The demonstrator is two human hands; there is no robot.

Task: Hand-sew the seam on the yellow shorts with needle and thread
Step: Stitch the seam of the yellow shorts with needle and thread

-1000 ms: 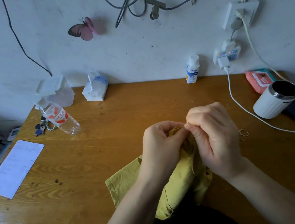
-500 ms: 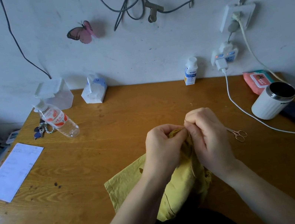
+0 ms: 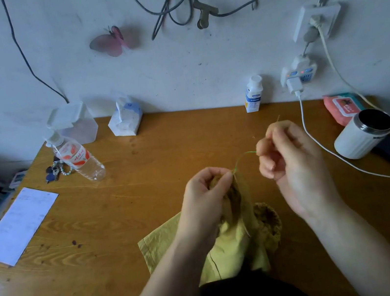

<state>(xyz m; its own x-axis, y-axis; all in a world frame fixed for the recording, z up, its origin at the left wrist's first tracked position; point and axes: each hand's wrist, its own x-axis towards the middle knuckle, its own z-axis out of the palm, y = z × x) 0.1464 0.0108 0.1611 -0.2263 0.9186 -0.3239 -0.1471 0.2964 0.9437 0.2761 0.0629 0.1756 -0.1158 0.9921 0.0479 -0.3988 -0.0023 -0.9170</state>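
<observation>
— Needle [image 3: 278, 118]?
— Just a thin sliver poking above the right hand [image 3: 291, 157]; too fine to make out eye or tip.
— Thread [image 3: 243, 156]?
— Lost among curled fingers at one end, buried between left hand [image 3: 207, 197] and shorts [image 3: 228, 248] at the other.
— Seam?
— Covered by the left thumb and knuckles. Lower shorts hidden under the forearm.
— Anything clipped?
— Cable [image 3: 302, 111], cut off at the right edge. Print on the paper [image 3: 18, 224] too small to read.

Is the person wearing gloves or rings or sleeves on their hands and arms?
No. The left hand and the right hand are bare: no gloves, rings or bracelets show. The left forearm and the right forearm are bare too, with no sleeve or watch in view.
</observation>
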